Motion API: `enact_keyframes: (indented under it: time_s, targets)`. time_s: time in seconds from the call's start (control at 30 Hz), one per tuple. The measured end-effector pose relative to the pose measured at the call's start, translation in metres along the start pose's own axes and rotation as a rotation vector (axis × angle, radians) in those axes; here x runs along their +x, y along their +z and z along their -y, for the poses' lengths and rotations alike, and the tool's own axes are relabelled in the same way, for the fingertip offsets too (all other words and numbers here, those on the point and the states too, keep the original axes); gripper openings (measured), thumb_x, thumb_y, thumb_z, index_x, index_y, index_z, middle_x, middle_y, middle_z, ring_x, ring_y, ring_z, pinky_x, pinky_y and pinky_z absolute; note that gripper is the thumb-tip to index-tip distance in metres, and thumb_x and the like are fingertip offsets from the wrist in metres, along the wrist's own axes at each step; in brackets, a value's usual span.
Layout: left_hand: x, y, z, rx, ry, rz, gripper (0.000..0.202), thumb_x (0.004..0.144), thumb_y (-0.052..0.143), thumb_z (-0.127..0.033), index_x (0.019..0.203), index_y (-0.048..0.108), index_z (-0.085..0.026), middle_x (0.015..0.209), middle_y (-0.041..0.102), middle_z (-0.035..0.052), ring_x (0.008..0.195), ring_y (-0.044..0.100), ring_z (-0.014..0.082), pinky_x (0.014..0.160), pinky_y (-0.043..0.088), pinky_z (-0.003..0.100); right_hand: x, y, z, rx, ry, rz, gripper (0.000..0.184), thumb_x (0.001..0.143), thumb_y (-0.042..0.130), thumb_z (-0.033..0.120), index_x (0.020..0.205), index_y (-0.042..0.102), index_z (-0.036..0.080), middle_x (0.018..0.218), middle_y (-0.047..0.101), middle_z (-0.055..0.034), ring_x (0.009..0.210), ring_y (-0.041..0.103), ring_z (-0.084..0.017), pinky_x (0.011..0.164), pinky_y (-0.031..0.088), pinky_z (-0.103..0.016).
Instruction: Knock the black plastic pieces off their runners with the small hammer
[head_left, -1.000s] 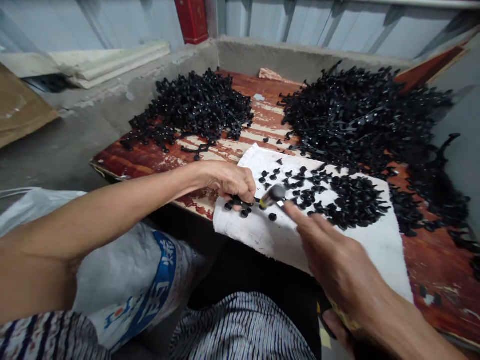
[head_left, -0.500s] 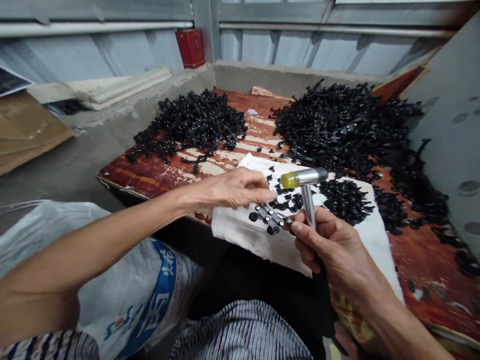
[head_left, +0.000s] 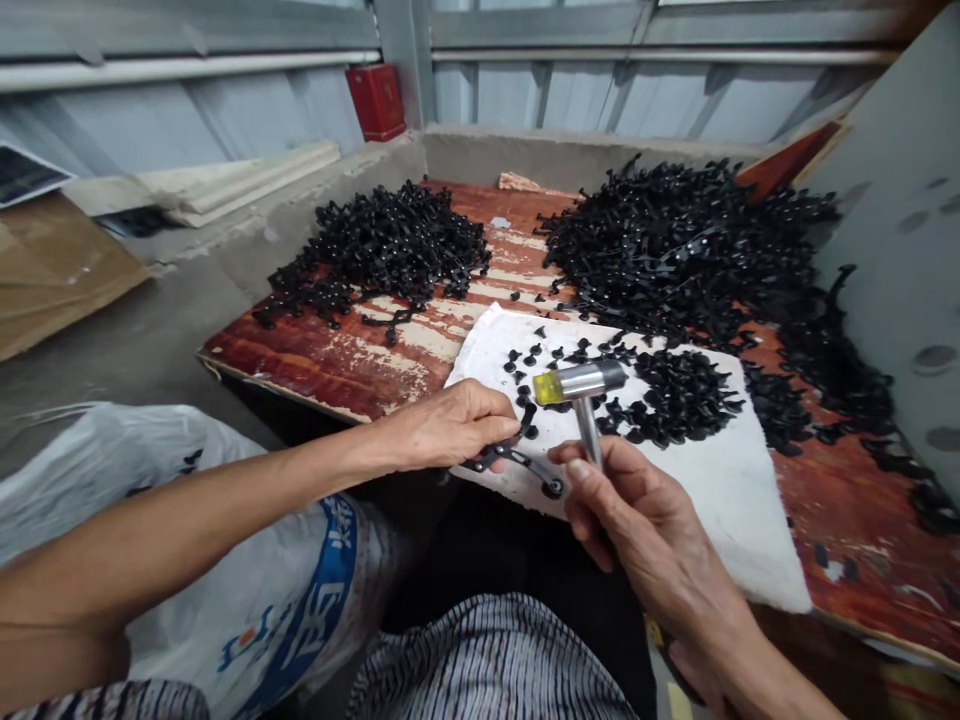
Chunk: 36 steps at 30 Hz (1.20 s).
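My left hand point(head_left: 450, 428) pinches a black plastic strip point(head_left: 517, 462) flat on the white cloth point(head_left: 720, 500), steadying it. My right hand point(head_left: 637, 515) is wrapped around the hammer point(head_left: 581, 385), its head raised just above the strip.

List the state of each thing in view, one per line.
Left hand: closed on a black plastic strip at the near edge of the white pad.
Right hand: closed round the hammer handle, head raised over the pad.
Small black pieces: loose, heaped on the pad.
Left pile: heaped on the red board.
Right pile: heaped, larger.
White sack: slumped beside the knee.
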<state>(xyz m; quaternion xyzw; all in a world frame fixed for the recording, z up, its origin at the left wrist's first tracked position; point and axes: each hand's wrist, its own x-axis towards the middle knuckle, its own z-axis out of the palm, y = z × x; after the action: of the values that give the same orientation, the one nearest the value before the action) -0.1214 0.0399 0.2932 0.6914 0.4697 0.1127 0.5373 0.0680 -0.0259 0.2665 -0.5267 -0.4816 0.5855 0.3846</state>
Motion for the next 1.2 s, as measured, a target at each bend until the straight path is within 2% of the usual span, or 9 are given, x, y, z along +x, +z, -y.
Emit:
enact_keyframes:
  time_s: [0.1,0.2,0.4,0.53,0.6,0.7,0.93,1.2]
  targets:
    - [0.003,0.004,0.002,-0.101,-0.076,0.048,0.026,0.089,0.046,-0.029,0.067,0.05,-0.015,0.055,0.051,-0.0042,0.048,0.045,0.0056,0.048,0.033,0.017,0.0,-0.003,-0.004,-0.004,0.002,-0.035,0.041,0.08,0.06,0.058,0.089,0.053,0.019,0.047,0.047,0.0076,0.036,0.036,-0.006,0.034,0.027,-0.017]
    - [0.005,0.014,0.0,-0.162,-0.132,0.047,0.022,0.091,0.043,-0.028,0.075,0.051,-0.016,0.056,0.051,-0.005,0.047,0.05,0.0068,0.048,0.038,0.017,0.002,0.002,-0.008,0.047,0.02,-0.006,0.037,0.081,0.061,0.055,0.088,0.052,0.02,0.057,0.05,0.0058,0.041,0.042,-0.007,0.033,0.03,-0.016]
    - [-0.002,0.022,0.001,-0.017,-0.034,0.049,0.025,0.093,0.041,-0.037,0.08,0.049,-0.017,0.051,0.045,-0.0073,0.04,0.043,0.0067,0.04,0.033,0.016,0.0,0.01,-0.013,0.076,-0.054,-0.037,0.03,0.082,0.064,0.048,0.087,0.054,0.02,0.07,0.052,0.0025,0.052,0.047,-0.009,0.034,0.033,-0.016]
    - [-0.005,0.019,0.01,-0.08,0.003,0.105,0.025,0.089,0.049,-0.04,0.083,0.051,-0.016,0.061,0.052,-0.0056,0.045,0.042,0.0046,0.042,0.031,0.016,0.0,0.002,-0.018,0.072,-0.073,-0.023,0.03,0.085,0.06,0.049,0.092,0.056,0.02,0.072,0.056,0.0014,0.047,0.043,-0.008,0.034,0.033,-0.018]
    - [-0.003,0.015,0.014,-0.079,-0.015,0.076,0.023,0.087,0.053,-0.038,0.083,0.052,-0.016,0.06,0.052,-0.0059,0.045,0.042,0.0046,0.044,0.032,0.016,-0.001,-0.003,-0.02,0.07,-0.059,-0.016,0.033,0.086,0.057,0.052,0.093,0.055,0.02,0.07,0.057,0.0014,0.044,0.041,-0.007,0.034,0.033,-0.018]
    - [0.001,0.007,0.017,-0.041,-0.047,0.014,0.021,0.085,0.057,-0.036,0.081,0.053,-0.015,0.057,0.052,-0.0067,0.045,0.045,0.0053,0.045,0.035,0.017,-0.005,-0.012,-0.02,0.082,-0.052,-0.052,0.035,0.085,0.058,0.055,0.091,0.052,0.021,0.077,0.061,-0.0011,0.047,0.048,-0.009,0.035,0.037,-0.018]
    - [0.009,0.003,0.012,-0.064,-0.059,0.073,0.017,0.086,0.055,-0.03,0.078,0.052,-0.015,0.055,0.051,-0.0069,0.041,0.043,0.004,0.04,0.033,0.016,-0.014,-0.021,-0.023,0.142,0.021,-0.105,0.041,0.078,0.066,0.057,0.09,0.051,0.021,0.08,0.062,-0.0008,0.046,0.05,-0.008,0.033,0.039,-0.018]
    - [0.011,0.002,0.005,0.006,-0.052,0.08,0.019,0.084,0.058,-0.031,0.076,0.054,-0.014,0.055,0.051,-0.0063,0.043,0.043,0.0039,0.042,0.03,0.016,-0.013,-0.023,-0.028,0.165,0.023,-0.091,0.042,0.076,0.067,0.057,0.088,0.051,0.021,0.079,0.061,-0.0009,0.047,0.05,-0.008,0.032,0.039,-0.018]
